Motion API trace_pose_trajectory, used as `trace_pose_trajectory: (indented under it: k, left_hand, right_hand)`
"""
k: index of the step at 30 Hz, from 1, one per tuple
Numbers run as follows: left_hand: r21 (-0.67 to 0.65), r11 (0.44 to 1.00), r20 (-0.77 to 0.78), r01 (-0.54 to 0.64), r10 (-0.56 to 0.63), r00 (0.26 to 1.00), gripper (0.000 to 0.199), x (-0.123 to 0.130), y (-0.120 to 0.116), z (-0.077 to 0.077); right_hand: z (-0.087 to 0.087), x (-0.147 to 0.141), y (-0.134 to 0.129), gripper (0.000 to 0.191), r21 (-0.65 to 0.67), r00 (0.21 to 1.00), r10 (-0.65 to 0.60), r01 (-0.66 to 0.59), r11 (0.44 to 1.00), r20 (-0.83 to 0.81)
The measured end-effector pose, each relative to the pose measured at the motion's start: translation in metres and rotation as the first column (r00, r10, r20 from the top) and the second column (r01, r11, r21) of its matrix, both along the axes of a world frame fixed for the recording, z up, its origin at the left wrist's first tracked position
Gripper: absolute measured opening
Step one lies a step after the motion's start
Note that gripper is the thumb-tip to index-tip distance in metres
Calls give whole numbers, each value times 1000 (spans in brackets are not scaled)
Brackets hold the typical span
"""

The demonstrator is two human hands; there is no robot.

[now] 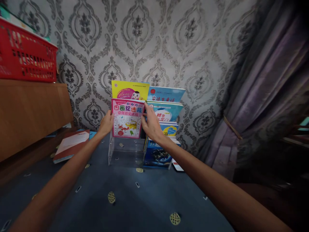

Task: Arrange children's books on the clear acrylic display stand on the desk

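Note:
A pink picture book (127,119) stands upright in the left half of a clear stepped rack (127,146), in front of a yellow book (130,88). My left hand (106,123) holds the pink book by its left edge, and my right hand (152,122) is closed at its right edge. In the rack's right half stand a light blue book (166,92), a teal book (175,111), a blue and yellow one (169,129) and a dark blue book (158,154) at the front. The rack's lower left tier shows bare.
A red basket (26,51) sits on a wooden cabinet (33,112) at the left. Several books (72,143) lie beside the cabinet on the dark patterned cloth (135,203). A white-and-dark flat item (178,166) lies right of the rack. Curtains (231,106) hang at the right.

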State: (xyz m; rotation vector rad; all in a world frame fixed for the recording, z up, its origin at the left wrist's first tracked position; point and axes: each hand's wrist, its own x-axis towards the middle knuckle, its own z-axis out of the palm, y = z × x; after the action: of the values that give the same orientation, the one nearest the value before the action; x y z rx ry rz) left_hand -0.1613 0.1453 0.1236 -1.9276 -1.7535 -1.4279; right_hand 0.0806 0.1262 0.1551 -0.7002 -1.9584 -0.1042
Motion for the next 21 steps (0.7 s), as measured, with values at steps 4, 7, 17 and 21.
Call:
trace_pose_trajectory:
  k: [4,7,17,21]
  left_hand:
    - [-22,1000,-14,-10,10,1000,22,-1,1,4]
    - [-37,999,-39,-22,21,999,23,-2,-1,5]
    - [-51,996,-110,-75,70,992,21,-7,3,13]
    - [-56,996,-105,-73,67,992,20,-8,4,12]
  right_hand:
    - [-1,-1,0,66,-18,1000,1,0,1000,19]
    - [-5,2,-2,64,-16,999,-16,16,1000,29]
    - [-13,3,1,50,-17,995,18,-17,1000,98]
    - [-21,1,3,47,-32,993,40,-36,999,110]
